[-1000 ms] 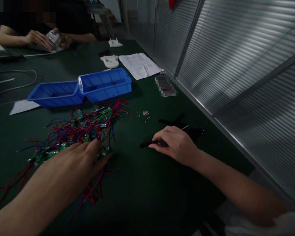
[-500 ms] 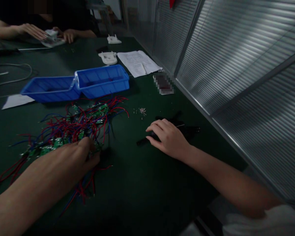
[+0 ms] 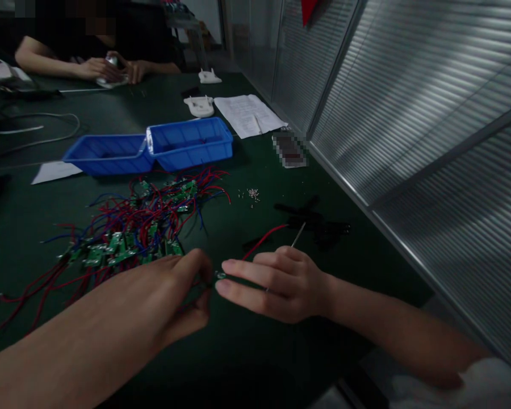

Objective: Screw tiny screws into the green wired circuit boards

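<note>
My left hand (image 3: 174,295) is closed on a small circuit board (image 3: 220,275), mostly hidden by the fingers, with a red wire rising to the right. Two fingertips of my right hand (image 3: 276,281) touch the board's right end, and a thin metal rod (image 3: 298,234) is tucked within that hand's curled fingers. Behind and left of my left hand lies a tangled pile of green circuit boards (image 3: 117,247) with red and blue wires. Black parts (image 3: 327,228) rest on the table beyond my right hand.
Two blue bins (image 3: 191,145) stand behind the pile. Small screws (image 3: 252,194) lie mid-table. Papers (image 3: 249,115), a blurred phone-like object (image 3: 289,150) and white plastic parts (image 3: 200,106) are farther back. A person's hands (image 3: 114,69) work across the table. A partition (image 3: 366,196) runs along the right.
My left hand has moved right, away from the pile, with a board. My right hand has left the black parts, moved toward it, and now holds a thin rod. The view has shifted slightly.
</note>
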Tool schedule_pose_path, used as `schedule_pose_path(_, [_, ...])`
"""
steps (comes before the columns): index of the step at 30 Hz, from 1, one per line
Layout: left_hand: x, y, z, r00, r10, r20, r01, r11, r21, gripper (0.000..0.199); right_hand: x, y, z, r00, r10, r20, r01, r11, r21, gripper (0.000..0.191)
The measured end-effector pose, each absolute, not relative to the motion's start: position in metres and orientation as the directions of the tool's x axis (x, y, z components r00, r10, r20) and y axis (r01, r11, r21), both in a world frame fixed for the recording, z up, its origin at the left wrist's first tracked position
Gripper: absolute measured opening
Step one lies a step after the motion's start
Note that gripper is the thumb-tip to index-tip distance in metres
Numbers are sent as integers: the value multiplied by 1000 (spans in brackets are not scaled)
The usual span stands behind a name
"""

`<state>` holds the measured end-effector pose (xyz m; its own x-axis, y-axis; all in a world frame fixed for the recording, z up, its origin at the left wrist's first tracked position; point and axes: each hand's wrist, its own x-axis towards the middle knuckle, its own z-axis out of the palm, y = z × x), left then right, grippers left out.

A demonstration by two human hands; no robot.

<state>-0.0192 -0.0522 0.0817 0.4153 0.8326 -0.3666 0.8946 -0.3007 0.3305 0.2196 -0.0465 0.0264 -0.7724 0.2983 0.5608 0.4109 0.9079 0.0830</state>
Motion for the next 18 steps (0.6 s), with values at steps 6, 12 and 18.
schedule_pose_path(6, [9,-24,57,707,659,-257,653,-468,595,14,233,-30,18,-760,269,592,429,892,145,28])
schedule_pose_path(12, [12,-20,35,656,754,41,692,-622,367,31,240,-10,9,-728,494,475,543,839,-40,25])
schedule_pose_path(18, [15,-16,23,679,725,116,696,-686,211,22,241,-4,10,-625,720,302,662,694,-284,26])
